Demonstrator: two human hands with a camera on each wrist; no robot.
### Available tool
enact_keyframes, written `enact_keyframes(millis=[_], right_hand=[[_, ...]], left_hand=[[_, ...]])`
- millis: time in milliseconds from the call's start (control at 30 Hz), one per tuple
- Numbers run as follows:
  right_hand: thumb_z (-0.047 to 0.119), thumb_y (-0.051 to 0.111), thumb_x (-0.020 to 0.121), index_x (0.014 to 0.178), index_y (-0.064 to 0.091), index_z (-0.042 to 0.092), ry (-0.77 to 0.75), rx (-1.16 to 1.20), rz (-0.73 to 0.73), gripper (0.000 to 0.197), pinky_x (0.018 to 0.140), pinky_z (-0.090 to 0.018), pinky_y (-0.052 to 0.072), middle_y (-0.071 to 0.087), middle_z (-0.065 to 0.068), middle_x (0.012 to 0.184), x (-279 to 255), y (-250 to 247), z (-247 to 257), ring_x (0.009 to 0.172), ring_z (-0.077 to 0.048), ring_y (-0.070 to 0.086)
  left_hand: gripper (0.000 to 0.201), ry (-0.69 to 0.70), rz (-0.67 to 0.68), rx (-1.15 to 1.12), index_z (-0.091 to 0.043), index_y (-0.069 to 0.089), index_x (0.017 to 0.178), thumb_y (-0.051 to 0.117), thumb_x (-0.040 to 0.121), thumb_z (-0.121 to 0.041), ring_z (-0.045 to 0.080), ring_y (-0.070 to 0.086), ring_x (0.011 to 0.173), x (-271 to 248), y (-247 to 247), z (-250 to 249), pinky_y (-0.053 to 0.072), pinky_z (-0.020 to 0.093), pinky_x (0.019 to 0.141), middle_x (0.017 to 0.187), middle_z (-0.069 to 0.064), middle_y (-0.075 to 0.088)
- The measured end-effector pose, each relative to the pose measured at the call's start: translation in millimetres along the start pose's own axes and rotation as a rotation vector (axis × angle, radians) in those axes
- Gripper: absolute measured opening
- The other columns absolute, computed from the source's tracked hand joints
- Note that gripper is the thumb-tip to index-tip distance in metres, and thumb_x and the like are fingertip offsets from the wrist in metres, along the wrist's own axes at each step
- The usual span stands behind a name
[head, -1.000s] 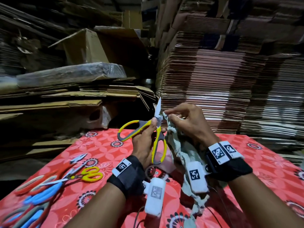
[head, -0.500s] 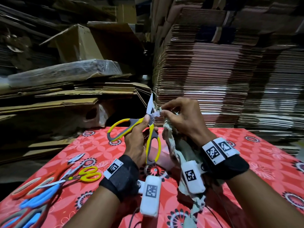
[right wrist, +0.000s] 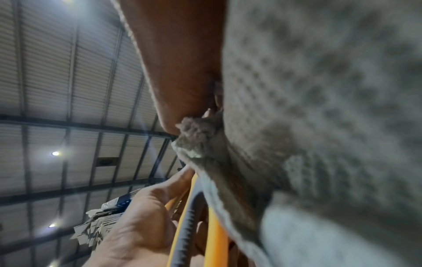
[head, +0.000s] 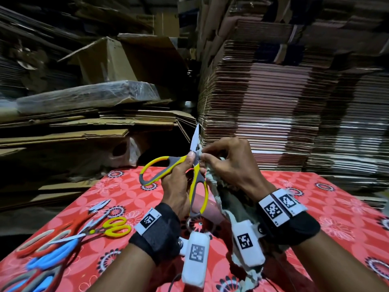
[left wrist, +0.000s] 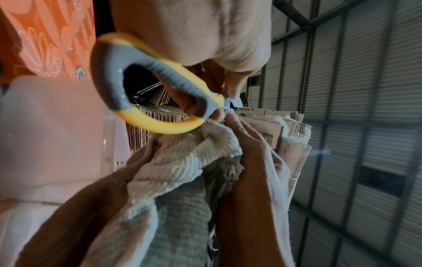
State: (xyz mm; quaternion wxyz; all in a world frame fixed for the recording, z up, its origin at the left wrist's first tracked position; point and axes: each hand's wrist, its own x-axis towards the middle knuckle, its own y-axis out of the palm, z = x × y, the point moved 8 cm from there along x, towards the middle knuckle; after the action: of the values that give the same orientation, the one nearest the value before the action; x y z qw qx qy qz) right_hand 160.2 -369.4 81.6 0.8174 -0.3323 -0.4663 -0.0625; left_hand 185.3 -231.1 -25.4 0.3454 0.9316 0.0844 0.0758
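Observation:
Yellow-and-grey scissors (head: pixel 168 165) are held up over the red table, blades pointing up and handles spread. My left hand (head: pixel 179 178) grips them near the pivot, thumb up against the blade base. My right hand (head: pixel 229 163) pinches a pale woven cloth (head: pixel 223 190) against the blade near the pivot; the rest of the cloth hangs down under the right wrist. In the left wrist view the scissors handle (left wrist: pixel 141 86) loops close to the lens above the cloth (left wrist: pixel 182 162). The right wrist view shows the cloth (right wrist: pixel 319 108) filling the frame, with the left hand (right wrist: pixel 141 216) below.
Several other scissors lie on the red flowered tablecloth (head: pixel 315 207) at the front left, among them a small yellow-handled pair (head: pixel 113 228) and blue-handled ones (head: pixel 52 256). Tall stacks of flattened cardboard (head: pixel 284 102) stand behind the table, loose boxes (head: pixel 105 64) to the left.
Both hands, with scissors and cloth, stay together in the same grip. My view has shifted slightly, and the right fingers have worked the cloth along the blade base.

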Motion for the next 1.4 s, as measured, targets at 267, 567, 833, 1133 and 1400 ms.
enact_keyframes(millis=[267, 567, 833, 1133, 1400], right_hand=[[0.017, 0.084, 0.085, 0.089, 0.085, 0.019, 0.051, 0.028, -0.059, 0.004, 0.065, -0.007, 0.047, 0.074, 0.014, 0.078, -1, -6, -7, 0.075, 0.004, 0.069], [0.017, 0.085, 0.083, 0.089, 0.085, 0.019, 0.029, -0.021, -0.108, 0.006, 0.065, -0.011, 0.050, 0.073, 0.009, 0.079, -2, -15, -11, 0.073, -0.002, 0.068], [0.016, 0.087, 0.080, 0.086, 0.084, 0.019, 0.010, -0.016, -0.112, 0.008, 0.067, -0.019, 0.056, 0.074, 0.008, 0.079, 2, -20, -18, 0.071, -0.002, 0.069], [0.013, 0.087, 0.080, 0.086, 0.084, 0.017, -0.027, 0.019, -0.109, 0.008, 0.066, -0.008, 0.050, 0.074, 0.009, 0.080, 2, -13, -12, 0.073, -0.002, 0.070], [0.011, 0.089, 0.078, 0.084, 0.083, 0.016, -0.099, 0.043, -0.010, 0.010, 0.069, -0.024, 0.057, 0.074, 0.010, 0.079, -7, 2, -4, 0.074, -0.005, 0.070]], left_hand=[[0.021, 0.012, -0.003, 0.034, -0.002, 0.078, 0.093, 0.078, 0.092, -0.023, 0.026, 0.064, 0.054, -4, 1, -2, 0.056, 0.034, 0.058, 0.072, 0.019, 0.069], [0.022, 0.055, -0.020, 0.020, 0.004, 0.075, 0.095, 0.079, 0.090, -0.017, 0.026, 0.063, 0.054, -4, -1, 0, 0.055, 0.029, 0.053, 0.074, 0.022, 0.066], [0.020, 0.044, 0.008, 0.045, 0.000, 0.073, 0.087, 0.078, 0.091, -0.019, 0.023, 0.063, 0.052, -8, 2, -2, 0.055, 0.029, 0.055, 0.066, 0.017, 0.067], [0.023, 0.028, 0.060, 0.050, -0.003, 0.072, 0.091, 0.076, 0.092, -0.025, 0.025, 0.062, 0.057, -4, 3, -3, 0.055, 0.034, 0.062, 0.069, 0.017, 0.065], [0.026, 0.000, 0.061, 0.027, -0.006, 0.068, 0.073, 0.074, 0.094, -0.020, 0.021, 0.059, 0.048, 0, 1, -1, 0.052, 0.026, 0.049, 0.060, 0.014, 0.062]])
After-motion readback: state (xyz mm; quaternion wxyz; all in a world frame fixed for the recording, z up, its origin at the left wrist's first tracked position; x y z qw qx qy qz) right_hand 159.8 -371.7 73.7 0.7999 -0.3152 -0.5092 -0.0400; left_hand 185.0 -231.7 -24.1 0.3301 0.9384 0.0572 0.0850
